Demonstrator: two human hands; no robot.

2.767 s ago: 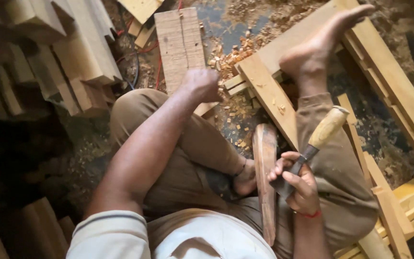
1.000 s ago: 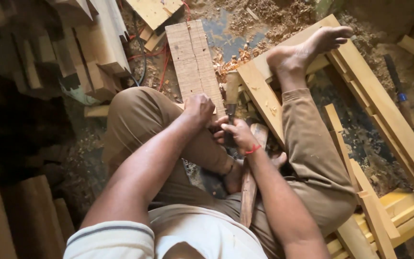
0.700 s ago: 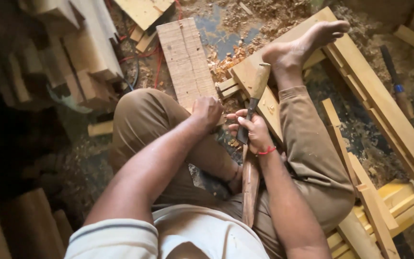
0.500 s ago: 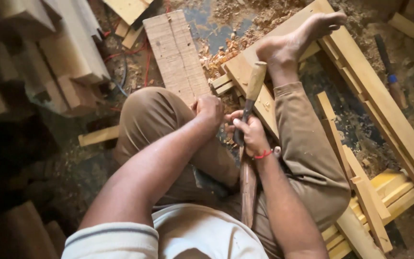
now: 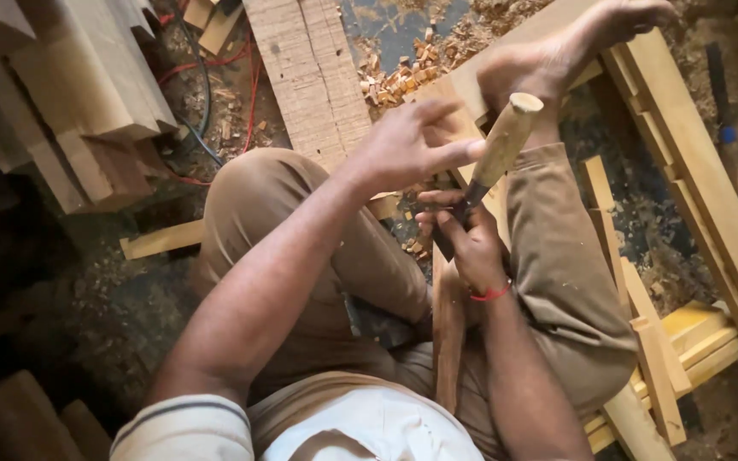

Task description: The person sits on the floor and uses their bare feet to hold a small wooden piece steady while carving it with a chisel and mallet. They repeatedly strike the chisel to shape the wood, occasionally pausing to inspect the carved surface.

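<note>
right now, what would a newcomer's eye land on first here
At centre, the right hand grips a chisel by its metal shank, its pale wooden handle angled up, while the open left hand has its fingertips on that handle. Below them a narrow wooden strip runs down between the person's legs. The bare right foot rests on a timber frame at upper right, with wood chips strewn beside a rough plank.

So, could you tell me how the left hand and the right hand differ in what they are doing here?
The left hand is open, fingers spread, its fingertips at the chisel handle; the right hand is closed around the chisel's lower shaft. The left hand sits higher in view, the right hand lower, by the wooden piece. Both are bare.
</note>
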